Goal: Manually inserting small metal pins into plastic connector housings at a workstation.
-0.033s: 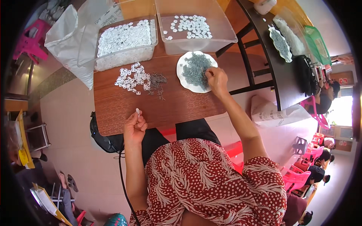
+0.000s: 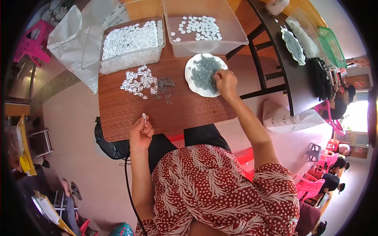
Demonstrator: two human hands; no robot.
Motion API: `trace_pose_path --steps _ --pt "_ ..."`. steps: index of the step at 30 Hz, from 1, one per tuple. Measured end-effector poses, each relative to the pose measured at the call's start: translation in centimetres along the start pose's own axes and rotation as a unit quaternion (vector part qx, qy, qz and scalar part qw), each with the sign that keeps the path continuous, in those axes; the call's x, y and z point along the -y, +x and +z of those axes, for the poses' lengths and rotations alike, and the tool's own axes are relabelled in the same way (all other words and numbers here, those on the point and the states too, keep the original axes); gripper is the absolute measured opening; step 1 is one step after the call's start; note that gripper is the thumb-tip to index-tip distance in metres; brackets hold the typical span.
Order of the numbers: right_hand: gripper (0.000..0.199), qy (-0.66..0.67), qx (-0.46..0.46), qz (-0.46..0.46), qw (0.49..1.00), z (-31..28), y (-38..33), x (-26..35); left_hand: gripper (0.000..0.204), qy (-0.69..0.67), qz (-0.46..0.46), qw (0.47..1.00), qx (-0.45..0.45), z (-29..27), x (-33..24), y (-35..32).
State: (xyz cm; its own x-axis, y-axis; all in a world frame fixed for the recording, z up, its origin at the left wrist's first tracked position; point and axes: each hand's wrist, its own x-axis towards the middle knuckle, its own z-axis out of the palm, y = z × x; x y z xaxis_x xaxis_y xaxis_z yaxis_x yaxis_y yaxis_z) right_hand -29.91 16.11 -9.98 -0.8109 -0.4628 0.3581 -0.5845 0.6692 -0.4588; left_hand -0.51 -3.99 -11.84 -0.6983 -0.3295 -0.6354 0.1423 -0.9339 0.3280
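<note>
1. i find no change since the earlier view: my left hand (image 2: 141, 133) still pinches one small white plastic piece (image 2: 144, 116) at the wooden table's (image 2: 189, 110) near edge.
2. my right hand (image 2: 225, 82), fingers curled, stays on the grey pins in the white plate (image 2: 193, 84).
3. beyond, the loose white pieces (image 2: 138, 82) lie untouched.

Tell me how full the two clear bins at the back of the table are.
Unequal. The left bin is heaped with white pieces; the right bin holds only a thin scatter over its bottom.
</note>
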Motion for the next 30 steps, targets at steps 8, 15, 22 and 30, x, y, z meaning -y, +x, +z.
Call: trace_pose_path --steps 8,15,22,30 --pt "0.011 -0.105 0.053 -0.036 0.992 2.5 1.2 -1.3 0.015 -0.001 0.006 1.000 0.003 0.3 0.1 -0.4" --pt "0.009 -0.121 0.057 -0.068 0.989 2.5 1.6 -0.9 0.015 0.004 0.017 1.000 -0.020 1.0 0.0 -0.8" --pt "0.009 -0.050 0.012 -0.096 0.994 1.7 2.0 -0.9 0.015 0.001 0.021 1.000 0.020 1.1 -0.2 -0.5" --pt "0.010 0.156 0.085 0.096 0.979 1.8 2.9 -1.2 0.015 -0.006 0.020 1.000 0.017 1.4 -0.1 -0.8"
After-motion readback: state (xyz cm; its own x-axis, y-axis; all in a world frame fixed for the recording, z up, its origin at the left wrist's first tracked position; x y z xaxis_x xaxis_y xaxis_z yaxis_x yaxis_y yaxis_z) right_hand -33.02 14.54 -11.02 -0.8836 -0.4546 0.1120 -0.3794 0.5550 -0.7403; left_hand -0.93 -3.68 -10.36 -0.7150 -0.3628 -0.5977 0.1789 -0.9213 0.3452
